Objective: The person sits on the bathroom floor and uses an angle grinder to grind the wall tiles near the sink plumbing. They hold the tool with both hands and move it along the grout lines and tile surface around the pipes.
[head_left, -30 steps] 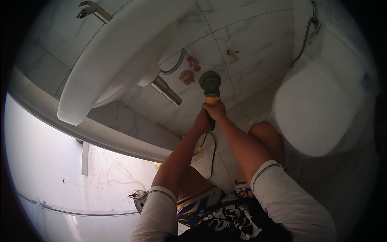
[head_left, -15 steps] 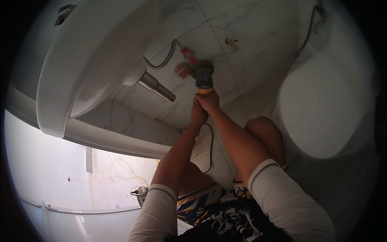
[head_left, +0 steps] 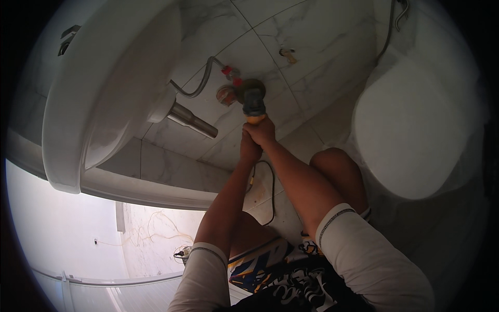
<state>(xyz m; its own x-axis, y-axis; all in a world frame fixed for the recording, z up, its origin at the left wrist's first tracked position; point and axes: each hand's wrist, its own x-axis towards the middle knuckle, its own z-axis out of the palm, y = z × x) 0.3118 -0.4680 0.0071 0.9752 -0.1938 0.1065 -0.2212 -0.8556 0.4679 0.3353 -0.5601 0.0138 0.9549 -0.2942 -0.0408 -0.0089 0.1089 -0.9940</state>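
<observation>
Both hands are wrapped around the yellow and dark-grey body of an angle grinder [head_left: 254,104], held out in front of me. My right hand [head_left: 263,131] grips just behind its head. My left hand [head_left: 250,148] is closed around it lower down, its fingers partly hidden. The grinder's round disc [head_left: 253,86] is up by the marbled wall tiles, right beside a reddish round pipe end [head_left: 226,95] in the wall. Whether the disc touches the pipe cannot be made out. A valve with red parts [head_left: 228,72] sits just above, joined to a flexible metal hose [head_left: 204,83].
A white washbasin [head_left: 99,99] overhangs at left, with a chrome drain pipe [head_left: 191,121] sticking out beneath it. A white toilet [head_left: 410,130] stands at right. A wall fitting [head_left: 287,55] is farther right on the tiles. A dark cable [head_left: 273,192] runs down below my hands.
The whole view has shifted slightly, so the grinder and wall fittings sit a little farther left. Both hands keep their grip, and the disc stays beside the pipe end.
</observation>
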